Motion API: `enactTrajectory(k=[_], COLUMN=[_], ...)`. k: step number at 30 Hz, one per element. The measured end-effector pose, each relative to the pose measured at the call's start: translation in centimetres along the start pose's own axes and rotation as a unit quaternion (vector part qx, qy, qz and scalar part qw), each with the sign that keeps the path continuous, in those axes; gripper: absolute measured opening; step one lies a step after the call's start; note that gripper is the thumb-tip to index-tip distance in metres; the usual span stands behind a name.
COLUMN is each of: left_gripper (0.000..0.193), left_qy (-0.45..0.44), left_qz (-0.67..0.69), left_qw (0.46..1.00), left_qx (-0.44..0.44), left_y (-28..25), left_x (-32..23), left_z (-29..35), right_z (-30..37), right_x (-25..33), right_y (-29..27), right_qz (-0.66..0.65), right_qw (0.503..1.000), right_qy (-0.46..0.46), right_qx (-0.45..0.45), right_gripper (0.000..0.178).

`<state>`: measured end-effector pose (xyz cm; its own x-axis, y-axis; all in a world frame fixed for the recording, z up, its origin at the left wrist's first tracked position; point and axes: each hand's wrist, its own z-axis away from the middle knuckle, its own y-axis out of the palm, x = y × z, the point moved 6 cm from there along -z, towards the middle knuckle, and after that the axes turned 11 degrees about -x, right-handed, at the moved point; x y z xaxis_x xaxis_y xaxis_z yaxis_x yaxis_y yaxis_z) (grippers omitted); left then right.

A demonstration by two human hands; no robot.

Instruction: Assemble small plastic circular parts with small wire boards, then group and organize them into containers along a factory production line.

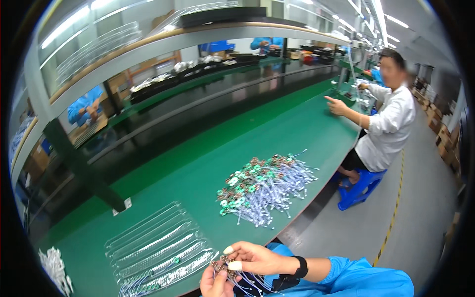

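Observation:
Close to the table's front edge, both my hands are closed on a small bunch of wired parts (223,267) with round brownish metal heads and thin pale wires hanging down. My left hand (213,283) pinches the bunch from the left, partly cut off by the lower edge. My right hand (257,260) has pale covers on its thumb and a fingertip, which press at the heads; a black band is around that wrist. Left of my hands lies a clear ribbed plastic tray (148,228), with several similar wired parts in its near grooves. Farther ahead, a large pile of wired parts (267,190) with green, white and brown heads spreads over the table.
The green tabletop (193,183) borders a dark conveyor belt (198,96). At the near left sit white crumpled pieces (55,270). A dark post (81,166) supports an overhead shelf (163,42). To the right, a person in white (388,111) sits on a blue stool (363,188).

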<state>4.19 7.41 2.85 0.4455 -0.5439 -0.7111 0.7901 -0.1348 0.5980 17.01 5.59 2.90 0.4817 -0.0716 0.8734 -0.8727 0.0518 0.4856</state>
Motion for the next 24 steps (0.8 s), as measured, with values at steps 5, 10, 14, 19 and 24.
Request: enactTrajectory(k=[5, 10, 14, 19, 24], left_gripper=[0.021, 0.017, 0.016, 0.035, 0.023], left_qy=[-0.051, -0.029, -0.027, -0.046, -0.027], left_qz=[0.007, -0.116, -0.097, -0.087, -0.115], left_qw=[0.999, 0.993, 0.994, 0.992, 0.991], left_qx=[-0.009, 0.001, 0.051, 0.084, 0.061], left_y=[1.5, 2.6, 2.5, 1.7, 1.6], left_x=[0.0, 0.2, 1.4, 3.0, 3.1], left_z=[0.3, 1.1, 0.1, 0.0, 0.6], right_z=[0.6, 1.7, 2.7, 3.2, 3.7], right_x=[0.4, 1.4, 2.7, 2.4, 2.4], right_y=[-1.6, -1.1, -1.5, -1.0, -0.7], right_qz=[-0.002, 0.058, 0.107, 0.151, 0.132], right_qw=[0.999, 0.995, 0.988, 0.981, 0.988], right_qy=[-0.020, -0.035, -0.053, -0.080, -0.012], right_qx=[-0.044, -0.075, -0.099, -0.092, -0.077], right_gripper=[0.036, 0.025, 0.025, 0.023, 0.025])
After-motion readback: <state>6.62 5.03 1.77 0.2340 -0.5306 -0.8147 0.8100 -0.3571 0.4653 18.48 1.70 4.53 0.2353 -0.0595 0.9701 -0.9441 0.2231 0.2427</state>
